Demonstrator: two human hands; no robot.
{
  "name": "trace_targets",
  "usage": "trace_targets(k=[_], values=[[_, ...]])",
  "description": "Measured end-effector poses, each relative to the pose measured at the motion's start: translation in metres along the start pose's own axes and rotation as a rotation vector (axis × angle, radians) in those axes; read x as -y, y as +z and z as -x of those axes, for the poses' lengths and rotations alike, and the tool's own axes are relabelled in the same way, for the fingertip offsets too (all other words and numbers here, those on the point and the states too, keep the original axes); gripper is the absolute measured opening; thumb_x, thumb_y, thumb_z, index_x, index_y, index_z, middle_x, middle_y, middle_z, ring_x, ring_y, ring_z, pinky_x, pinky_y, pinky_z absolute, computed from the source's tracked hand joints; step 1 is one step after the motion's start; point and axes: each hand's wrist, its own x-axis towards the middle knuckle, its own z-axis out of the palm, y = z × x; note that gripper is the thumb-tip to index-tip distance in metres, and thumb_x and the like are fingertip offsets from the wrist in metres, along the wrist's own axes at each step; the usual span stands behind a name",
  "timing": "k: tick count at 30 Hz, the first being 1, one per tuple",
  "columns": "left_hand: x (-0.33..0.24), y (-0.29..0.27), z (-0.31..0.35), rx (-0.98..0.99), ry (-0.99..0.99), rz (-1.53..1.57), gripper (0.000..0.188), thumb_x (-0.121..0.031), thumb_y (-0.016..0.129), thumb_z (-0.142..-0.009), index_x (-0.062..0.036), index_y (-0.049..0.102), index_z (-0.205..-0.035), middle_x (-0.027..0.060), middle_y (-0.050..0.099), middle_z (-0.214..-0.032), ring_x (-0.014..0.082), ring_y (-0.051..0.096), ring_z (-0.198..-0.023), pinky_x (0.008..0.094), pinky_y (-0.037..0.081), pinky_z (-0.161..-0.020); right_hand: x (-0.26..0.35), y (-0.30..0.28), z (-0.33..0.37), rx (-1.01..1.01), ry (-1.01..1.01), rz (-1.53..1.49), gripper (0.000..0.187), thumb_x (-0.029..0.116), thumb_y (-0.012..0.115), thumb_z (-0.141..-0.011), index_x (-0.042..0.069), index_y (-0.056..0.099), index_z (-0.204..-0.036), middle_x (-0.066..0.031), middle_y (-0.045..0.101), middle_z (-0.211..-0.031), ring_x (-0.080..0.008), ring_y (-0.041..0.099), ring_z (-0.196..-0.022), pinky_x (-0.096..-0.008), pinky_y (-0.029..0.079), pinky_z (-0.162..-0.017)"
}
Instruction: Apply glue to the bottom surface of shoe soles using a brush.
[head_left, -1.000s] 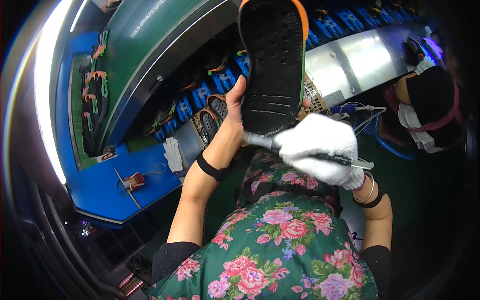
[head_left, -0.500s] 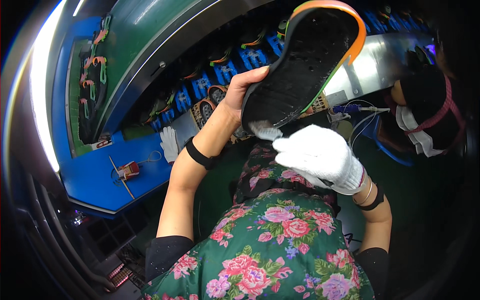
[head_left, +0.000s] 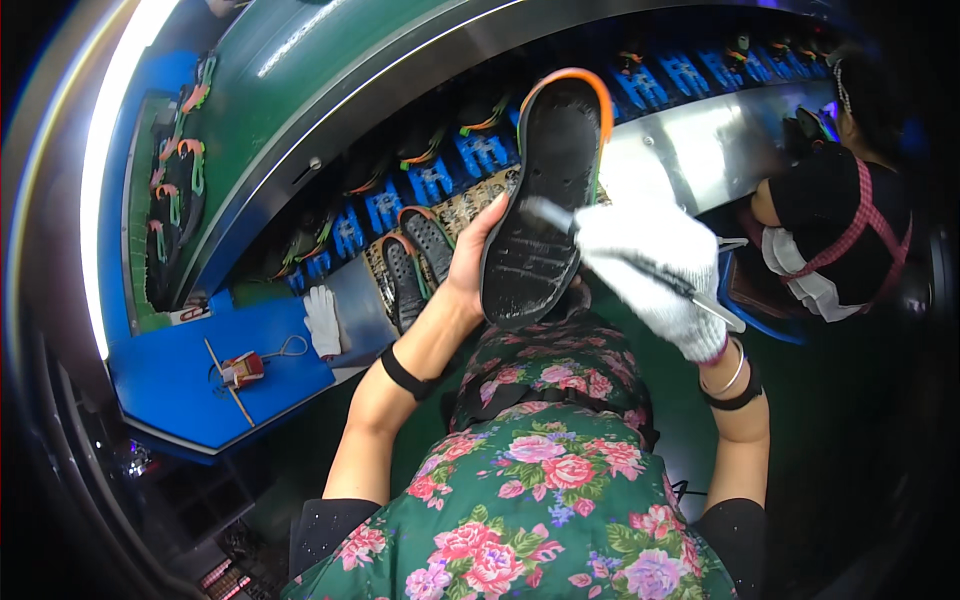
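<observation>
A black shoe sole [head_left: 535,265] with an orange and green rim is held up in front of me, its dark hollow face toward me. My left hand [head_left: 468,268], bare, grips its left edge with the thumb along the side. My right hand [head_left: 650,265], in a white knit glove, is closed on a brush [head_left: 672,282]; the handle's pale end sticks out below the glove. Blurred bristles are over the middle of the sole, at or close to its surface. Wet-looking streaks shine on the sole's lower part.
Behind the sole runs a line of blue holders [head_left: 385,207] carrying shoe parts. Two perforated soles [head_left: 405,285] lie at its near edge. A white glove [head_left: 322,322] lies beside the blue table [head_left: 165,400], which bears a small red item [head_left: 243,369]. At right sits another person [head_left: 825,205].
The sole has moved down and away, looking smaller and more upright. The brush has shifted from the sole's near end up to its middle, with my right hand raised.
</observation>
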Motion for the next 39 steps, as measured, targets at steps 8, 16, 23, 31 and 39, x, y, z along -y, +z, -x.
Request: trace_targets(k=[8, 16, 23, 31, 39], values=[[0.009, 0.006, 0.008, -0.07, 0.002, 0.315, 0.073, -0.056, 0.044, -0.102, -0.0059, 0.039, -0.156, 0.0354, 0.05, -0.144, 0.056, 0.056, -0.124, 0.0629, 0.049, -0.104, 0.012, 0.009, 0.0, 0.146, -0.129, 0.309, 0.029, 0.001, 0.076, -0.08, 0.009, 0.078, -0.108, -0.0094, 0.076, -0.108, -0.0274, 0.073, -0.095, -0.0395, 0.057, -0.084], [-0.007, 0.012, 0.037, 0.246, 0.277, -0.103, 0.102, -0.076, 0.057, -0.089, -0.0061, 0.03, -0.158, 0.0313, 0.045, -0.146, 0.0476, 0.06, -0.106, 0.0503, 0.058, -0.08, 0.014, -0.002, 0.031, -0.28, 0.513, -1.121, 0.012, -0.009, 0.07, -0.079, -0.003, 0.073, -0.088, -0.0199, 0.074, -0.101, -0.0254, 0.073, -0.089, -0.0321, 0.058, -0.076], [-0.005, 0.046, 0.062, 0.548, 0.25, 0.02, 0.088, -0.07, 0.055, -0.095, -0.0125, 0.033, -0.157, 0.0233, 0.043, -0.133, 0.0361, 0.055, -0.094, 0.04, 0.058, -0.062, -0.028, 0.018, 0.081, -0.607, 0.848, -1.445, 0.022, -0.006, 0.063, -0.081, -0.005, 0.072, -0.102, -0.0212, 0.072, -0.108, -0.0208, 0.066, -0.087, -0.0267, 0.052, -0.07], [-0.026, 0.06, 0.087, 0.71, 0.273, -0.084, 0.1, -0.068, 0.064, -0.09, -0.0142, 0.02, -0.162, 0.0255, 0.039, -0.144, 0.0399, 0.056, -0.102, 0.0408, 0.061, -0.063, -0.052, 0.047, 0.095, -0.535, 0.911, -1.434, 0.019, -0.007, 0.067, -0.086, -0.001, 0.07, -0.104, -0.0174, 0.071, -0.112, -0.0178, 0.065, -0.087, -0.0243, 0.053, -0.068], [-0.175, 0.086, 0.131, 0.649, 0.561, -0.373, 0.101, -0.051, 0.075, -0.09, -0.0052, 0.018, -0.16, 0.0318, 0.031, -0.152, 0.0398, 0.054, -0.113, 0.0363, 0.061, -0.07, -0.046, 0.076, 0.08, -0.457, 0.933, -1.334, 0.025, 0.0, 0.068, -0.086, -0.006, 0.072, -0.11, -0.0152, 0.075, -0.105, -0.0147, 0.067, -0.081, -0.0244, 0.052, -0.069]])
